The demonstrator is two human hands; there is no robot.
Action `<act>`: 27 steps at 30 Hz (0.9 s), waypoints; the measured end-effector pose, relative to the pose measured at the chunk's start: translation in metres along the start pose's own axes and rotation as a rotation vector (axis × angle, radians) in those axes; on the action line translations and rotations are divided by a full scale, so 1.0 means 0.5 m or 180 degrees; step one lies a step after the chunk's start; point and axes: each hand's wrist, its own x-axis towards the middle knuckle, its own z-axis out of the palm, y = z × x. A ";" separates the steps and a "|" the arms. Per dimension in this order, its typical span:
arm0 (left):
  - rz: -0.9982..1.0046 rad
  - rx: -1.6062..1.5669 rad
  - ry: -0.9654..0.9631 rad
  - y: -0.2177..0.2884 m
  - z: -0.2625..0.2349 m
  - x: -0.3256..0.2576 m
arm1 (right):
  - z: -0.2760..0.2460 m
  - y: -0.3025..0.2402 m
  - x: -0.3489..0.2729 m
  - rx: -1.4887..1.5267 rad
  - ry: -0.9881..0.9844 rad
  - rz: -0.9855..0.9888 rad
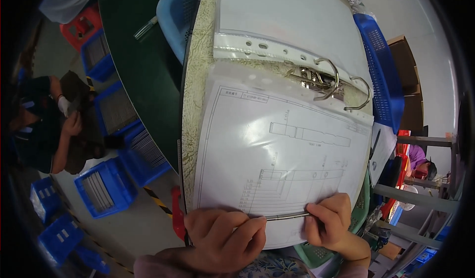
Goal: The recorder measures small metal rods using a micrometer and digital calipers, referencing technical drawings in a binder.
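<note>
Bridging the left hand (222, 238) and right hand (334, 226), both pinching it, a slim metal rod (287, 216) crosses a technical drawing (277, 149), blue crates (125, 193) left of both hands.

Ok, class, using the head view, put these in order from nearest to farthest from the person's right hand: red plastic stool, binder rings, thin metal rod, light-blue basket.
1. Thin metal rod: held in the right hand.
2. Binder rings: ahead, beyond the drawing sheet.
3. Light-blue basket: farther ahead, left.
4. Red plastic stool: far left, past the green table.
</note>
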 end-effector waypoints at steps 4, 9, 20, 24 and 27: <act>-0.0017 -0.0020 -0.0008 0.000 -0.002 0.001 | -0.002 -0.002 0.004 -0.0010 -0.0020 -0.0018; 0.0031 0.0075 -0.0010 -0.004 -0.007 0.003 | -0.004 -0.001 0.006 -0.0044 -0.0047 -0.0034; 0.0526 -0.0868 -0.0913 -0.033 -0.126 0.152 | 0.030 -0.006 0.003 -0.0077 0.0507 0.0060; 0.1855 -0.0108 -0.1434 -0.056 -0.079 0.245 | 0.023 -0.004 -0.004 -0.0047 0.0481 0.0122; 0.1559 0.0248 -0.1696 -0.071 -0.062 0.248 | 0.019 -0.006 -0.005 0.0003 0.0485 0.0207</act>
